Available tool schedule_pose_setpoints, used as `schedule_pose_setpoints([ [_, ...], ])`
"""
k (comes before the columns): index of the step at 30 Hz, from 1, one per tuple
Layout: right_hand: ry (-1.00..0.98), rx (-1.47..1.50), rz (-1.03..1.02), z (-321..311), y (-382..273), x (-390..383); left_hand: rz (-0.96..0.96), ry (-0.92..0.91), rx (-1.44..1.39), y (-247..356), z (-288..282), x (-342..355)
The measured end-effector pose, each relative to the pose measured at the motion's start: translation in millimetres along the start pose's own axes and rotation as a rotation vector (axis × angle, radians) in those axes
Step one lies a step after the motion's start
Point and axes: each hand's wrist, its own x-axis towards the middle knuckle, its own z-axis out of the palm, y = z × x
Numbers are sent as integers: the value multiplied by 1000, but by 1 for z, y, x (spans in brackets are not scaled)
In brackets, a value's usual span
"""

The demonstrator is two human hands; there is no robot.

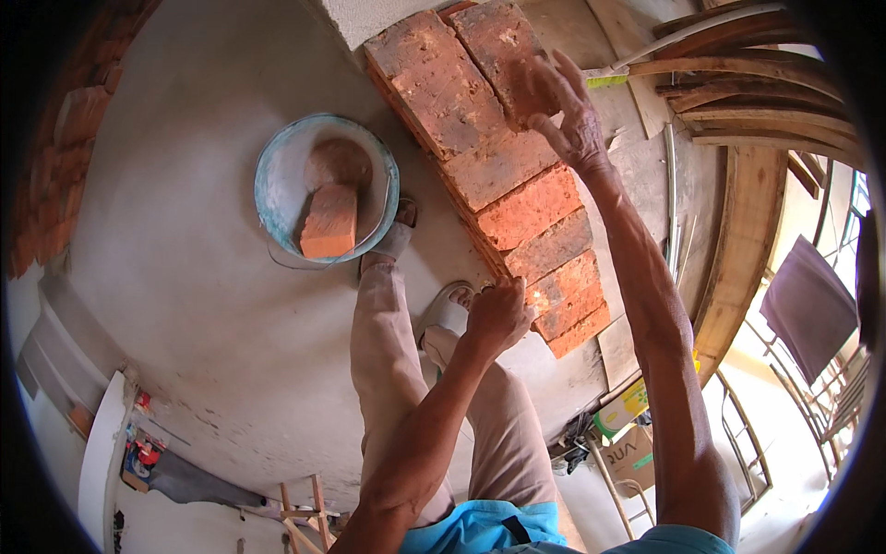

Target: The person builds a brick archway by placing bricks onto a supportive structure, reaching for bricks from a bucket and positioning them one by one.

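Note:
A row of stacked red bricks (526, 208) runs slantwise in front of me, with dark smudges on several tops. Over its far end, beside a dark-topped brick (498, 46), my right hand (574, 125) is raised with its fingers apart, holding nothing. My left hand (498, 319) is closed at the near left edge of the row; whatever its fingers hold, if anything, is hidden. Left of the row stands a pale blue bucket (268, 217) with a wire handle. Inside it a brick (329, 226) lies tilted beside a rounded brown shape (339, 163).
My sandalled feet (448, 314) stand between the bucket and the bricks. More bricks (55, 175) are piled at the far left. Curved wooden planks (752, 78) lean at the right, above a cardboard box (632, 457). A white block (360, 18) adjoins the row's far end.

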Motion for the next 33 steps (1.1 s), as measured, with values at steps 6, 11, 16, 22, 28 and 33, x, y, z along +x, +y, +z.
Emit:
schedule_pose_setpoints([
  [6, 247, 340, 407, 17, 12, -8, 5, -35, -17, 4, -5, 1],
  [11, 574, 575, 543, 55, 14, 11, -14, -21, -52, 10, -10, -1],
  [16, 771, 587, 567, 68, 12, 24, -3, -22, -54, 10, -12, 0],
  [22, 863, 514, 556, 79, 4, 28, -10, -29, -74, 7, -11, -1],
  [28, 826, 375, 608, 77, 4, 32, 21, -29, -21, 1, 2, 0],
  [33, 803, 489, 536, 84, 14, 35, 102, 48, 3, -8, 13, 1],
])
